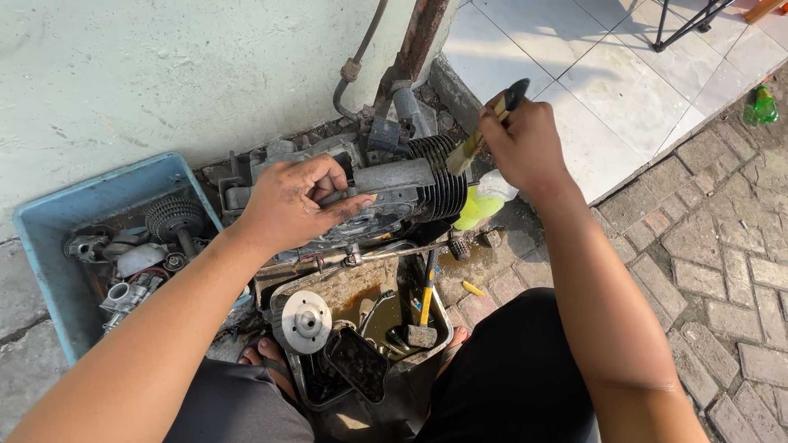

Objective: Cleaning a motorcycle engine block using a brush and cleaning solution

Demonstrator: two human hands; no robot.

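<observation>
Brushing the engine (394,193)
My left hand (291,201) grips the engine, fingers curled; my right hand (525,148) pinches a brush (484,123) on its fins

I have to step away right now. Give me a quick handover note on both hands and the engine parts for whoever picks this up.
Left hand grips the engine block, steadying it over the metal tray of dirty liquid.
Right hand holds a paintbrush, bristles on the cylinder fins.
Hammer and round disc lie in the tray; loose parts sit in the blue tub.
Done: engine looks wet. Left: grime remains on block.
</observation>
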